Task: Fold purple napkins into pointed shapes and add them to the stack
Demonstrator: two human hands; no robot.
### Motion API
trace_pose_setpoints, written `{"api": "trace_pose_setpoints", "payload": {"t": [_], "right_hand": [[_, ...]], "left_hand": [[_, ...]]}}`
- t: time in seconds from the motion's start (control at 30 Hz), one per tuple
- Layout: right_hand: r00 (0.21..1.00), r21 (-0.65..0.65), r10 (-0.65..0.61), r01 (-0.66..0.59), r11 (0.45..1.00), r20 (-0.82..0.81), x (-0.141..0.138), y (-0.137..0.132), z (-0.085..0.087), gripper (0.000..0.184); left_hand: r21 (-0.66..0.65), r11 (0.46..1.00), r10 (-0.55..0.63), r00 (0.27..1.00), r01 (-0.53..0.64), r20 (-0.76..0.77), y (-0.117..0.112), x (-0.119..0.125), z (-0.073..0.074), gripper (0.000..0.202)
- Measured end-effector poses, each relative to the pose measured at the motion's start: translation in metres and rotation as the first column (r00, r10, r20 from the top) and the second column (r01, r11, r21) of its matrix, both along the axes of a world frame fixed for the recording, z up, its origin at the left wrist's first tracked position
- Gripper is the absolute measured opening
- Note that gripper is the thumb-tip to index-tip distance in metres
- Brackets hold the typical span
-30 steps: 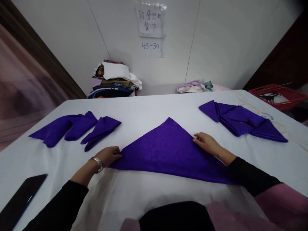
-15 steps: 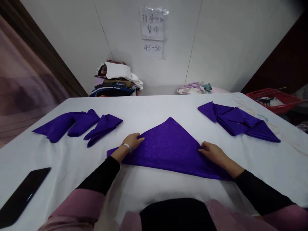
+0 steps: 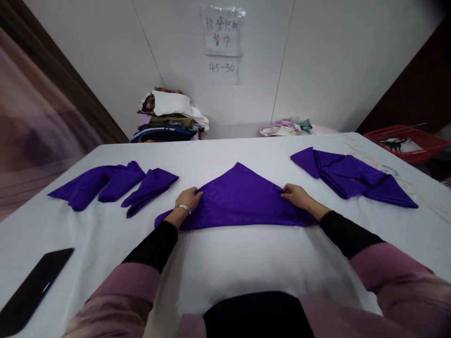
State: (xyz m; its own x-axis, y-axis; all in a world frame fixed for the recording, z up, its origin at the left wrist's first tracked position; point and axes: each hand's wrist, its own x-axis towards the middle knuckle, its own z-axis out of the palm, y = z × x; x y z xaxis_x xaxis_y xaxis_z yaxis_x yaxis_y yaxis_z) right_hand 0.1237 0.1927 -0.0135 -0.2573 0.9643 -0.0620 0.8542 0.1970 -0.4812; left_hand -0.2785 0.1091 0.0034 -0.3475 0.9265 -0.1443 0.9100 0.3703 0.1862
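Note:
A purple cloth napkin, folded into a triangle, lies in front of me with its point facing the far side of the table. My left hand pinches its left sloping edge; a silver bracelet circles that wrist. On the right sloping edge my right hand grips the cloth between thumb and fingers. The left corner of the napkin shows beyond my left wrist, while my right forearm partly covers the right corner.
Folded purple napkins lie at the left and right of the white-covered table. A black phone-like slab rests at front left. Stacked clothes and a red basket stand beyond the table.
The triangular napkin has moved away from me and slightly left, its near edge now more level. My right hand has gone up and left with it; my left hand shifted slightly.

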Motion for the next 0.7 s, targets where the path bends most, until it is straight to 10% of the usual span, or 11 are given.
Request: {"api": "trace_pose_setpoints", "payload": {"t": [0.23, 0.7], "right_hand": [[0.998, 0.061, -0.041, 0.039, 0.997, 0.045, -0.012, 0.040, 0.005, 0.031], [0.995, 0.025, -0.093, 0.093, 0.995, 0.020, 0.092, -0.012, -0.004, 0.031]], "left_hand": [[0.024, 0.996, 0.084, 0.996, -0.084, -0.005, 0.009, -0.013, 0.002, 0.041], [-0.062, 0.993, 0.101, 0.994, -0.099, 0.032, -0.084, -0.072, 0.014, 0.049]]}}
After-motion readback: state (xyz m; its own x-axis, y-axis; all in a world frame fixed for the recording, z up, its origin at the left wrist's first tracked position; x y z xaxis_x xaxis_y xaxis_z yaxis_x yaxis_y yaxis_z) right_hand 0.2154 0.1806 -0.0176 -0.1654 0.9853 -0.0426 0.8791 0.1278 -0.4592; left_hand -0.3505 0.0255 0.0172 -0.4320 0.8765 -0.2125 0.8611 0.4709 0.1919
